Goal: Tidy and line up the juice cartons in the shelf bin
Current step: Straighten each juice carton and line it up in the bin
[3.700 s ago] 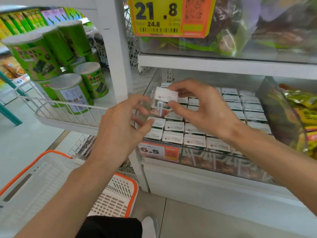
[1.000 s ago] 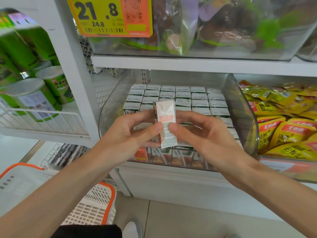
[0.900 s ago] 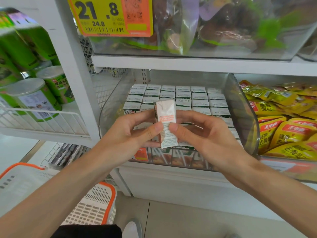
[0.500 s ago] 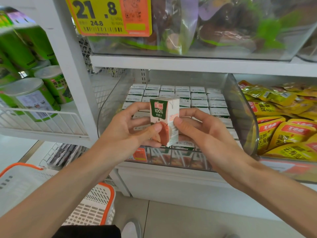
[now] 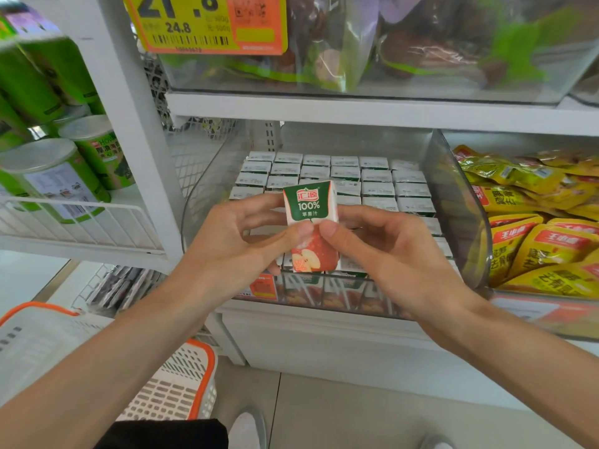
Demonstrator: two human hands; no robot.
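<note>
Left grip (image 5: 233, 241) and right grip (image 5: 398, 257): both grasping one juice carton (image 5: 310, 207), thumbs side by side on its front face, fingers curled behind its sides.

Juice carton: upright between the two grips, front toward the camera. Green upper panel marked "100%", apple picture below the thumbs. Held in the air, in front of and above the near rows in the shelf bin.

Shelf bin (image 5: 452, 202): clear plastic, directly behind and below the grips.

Stocked cartons (image 5: 376, 176): upright in close rows behind the grips, pale tops showing. Near rows partly hidden by the grips.

Small price label (image 5: 259, 286): orange, on the bin front, just below the left grip.

Yellow snack packets (image 5: 534, 244): heaped to the right of the right grip, beyond the bin wall.

Green canisters (image 5: 55, 179): left of the left grip, on a white wire shelf (image 5: 81, 218).

Yellow price sign (image 5: 207, 24) and bagged goods (image 5: 421, 53): above the grips, on the upper shelf level.

Basket (image 5: 184, 380): white with an orange rim, on the floor, low and left of the left grip.
</note>
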